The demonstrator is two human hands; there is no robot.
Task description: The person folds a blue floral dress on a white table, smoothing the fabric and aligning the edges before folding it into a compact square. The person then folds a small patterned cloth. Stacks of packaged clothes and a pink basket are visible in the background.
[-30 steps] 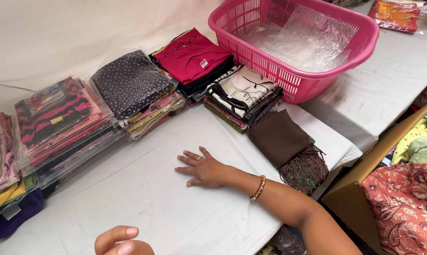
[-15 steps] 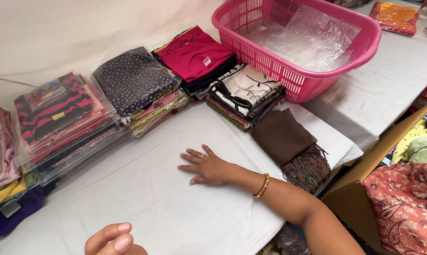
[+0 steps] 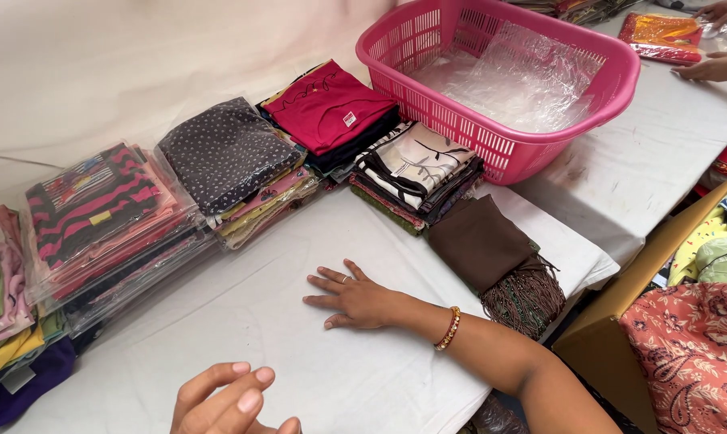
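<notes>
My right hand (image 3: 355, 299) lies flat, palm down, on the white table cover (image 3: 243, 321), fingers spread, with a ring and a beaded bracelet on the wrist. It holds nothing. Just right of it sits a folded brown cloth with a beaded fringe (image 3: 492, 253). My left hand (image 3: 227, 398) hovers at the bottom edge, fingers loosely bent and apart, with nothing in it. Behind my hands lie stacks of folded garments: a striped pink one in plastic (image 3: 98, 213), a dotted grey one (image 3: 227, 157), a red one (image 3: 327, 104) and a black-and-cream one (image 3: 416, 165).
A pink plastic basket (image 3: 492, 153) lined with clear plastic stands at the back right. Another person's hands (image 3: 713, 66) rest by an orange packet (image 3: 657, 36) at the far right. A cardboard box (image 3: 620, 313) and floral fabric (image 3: 693, 354) sit below the table's right edge.
My left hand has risen further into view at the bottom edge and its fingers have spread. My right hand stays flat on the cover.
</notes>
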